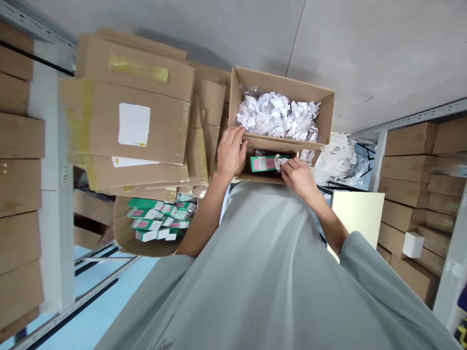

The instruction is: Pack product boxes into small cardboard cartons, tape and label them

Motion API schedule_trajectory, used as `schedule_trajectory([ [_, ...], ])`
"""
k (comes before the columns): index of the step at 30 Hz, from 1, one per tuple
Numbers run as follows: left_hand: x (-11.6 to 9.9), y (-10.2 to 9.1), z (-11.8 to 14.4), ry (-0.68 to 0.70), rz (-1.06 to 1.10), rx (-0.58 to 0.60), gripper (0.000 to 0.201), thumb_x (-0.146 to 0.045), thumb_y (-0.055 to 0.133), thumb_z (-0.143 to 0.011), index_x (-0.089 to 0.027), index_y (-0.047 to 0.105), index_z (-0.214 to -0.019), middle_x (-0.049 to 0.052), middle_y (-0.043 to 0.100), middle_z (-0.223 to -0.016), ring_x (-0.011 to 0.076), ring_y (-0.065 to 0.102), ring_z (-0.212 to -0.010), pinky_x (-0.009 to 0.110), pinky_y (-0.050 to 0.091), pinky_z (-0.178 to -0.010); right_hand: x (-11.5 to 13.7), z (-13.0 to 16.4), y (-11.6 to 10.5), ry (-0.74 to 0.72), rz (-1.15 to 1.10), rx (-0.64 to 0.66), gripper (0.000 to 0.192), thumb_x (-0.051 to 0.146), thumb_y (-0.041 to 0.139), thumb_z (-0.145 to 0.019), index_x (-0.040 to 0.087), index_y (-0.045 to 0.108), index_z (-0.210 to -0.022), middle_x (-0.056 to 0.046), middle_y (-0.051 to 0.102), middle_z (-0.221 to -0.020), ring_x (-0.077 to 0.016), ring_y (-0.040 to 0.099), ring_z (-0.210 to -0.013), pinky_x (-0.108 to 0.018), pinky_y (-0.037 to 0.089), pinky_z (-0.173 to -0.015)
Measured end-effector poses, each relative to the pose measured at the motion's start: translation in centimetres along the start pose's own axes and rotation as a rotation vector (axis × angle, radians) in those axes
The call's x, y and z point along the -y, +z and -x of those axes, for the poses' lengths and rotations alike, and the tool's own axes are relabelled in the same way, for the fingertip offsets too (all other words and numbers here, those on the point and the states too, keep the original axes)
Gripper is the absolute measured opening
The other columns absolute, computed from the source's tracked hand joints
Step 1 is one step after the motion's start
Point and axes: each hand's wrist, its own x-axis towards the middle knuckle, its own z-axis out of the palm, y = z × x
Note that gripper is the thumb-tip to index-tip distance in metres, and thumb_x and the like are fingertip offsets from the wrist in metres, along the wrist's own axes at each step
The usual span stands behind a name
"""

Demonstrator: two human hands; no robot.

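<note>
A small open cardboard box [275, 144] sits right before my body, with a green and pink carton [263, 164] lying inside it. My left hand [231, 153] grips the small box at its left edge, thumb toward the opening. With fingers pinched together, my right hand [297, 174] reaches over the right part of the opening. It holds a crumpled piece of white paper [278, 161] above the carton's right end. My right fingers partly hide the box's right side.
Behind stands a larger box [282, 76] filled with crumpled white paper [279, 114]. Flattened cardboard [164, 129] is stacked at left, above a box [122, 226] of green and pink cartons [160, 218]. White shredded packing [337, 158] lies right. Shelves of brown boxes [404, 167] flank both sides.
</note>
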Motion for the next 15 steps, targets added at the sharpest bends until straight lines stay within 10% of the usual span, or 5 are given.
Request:
schedule_trajectory([
  [7,-1.2,1.6,0.1,-0.018,-0.047,-0.094,0.048,-0.023,0.049,-0.107,-0.019,0.065,-0.152,0.017,0.069,-0.153,0.0343,0.053,-0.158,0.058,0.038,-0.142,-2.1,-1.3,-0.5,0.062,0.068,-0.08,0.026,0.028,0.056,-0.116,0.019,0.08,-0.118,-0.018,0.078,-0.117,-0.0349,0.064,-0.117,-0.047,0.05,-0.105],
  [15,-1.3,2.1,-0.2,-0.023,-0.069,-0.129,0.05,-0.017,0.051,-0.103,-0.018,0.068,-0.15,0.016,0.07,-0.152,0.0336,0.053,-0.159,0.055,0.039,-0.142,-11.8,-16.0,-3.2,0.36,-0.003,-0.163,0.045,0.032,0.069,-0.107,0.01,0.067,-0.146,-0.029,0.071,-0.142,-0.0404,0.066,-0.133,-0.055,0.054,-0.113],
])
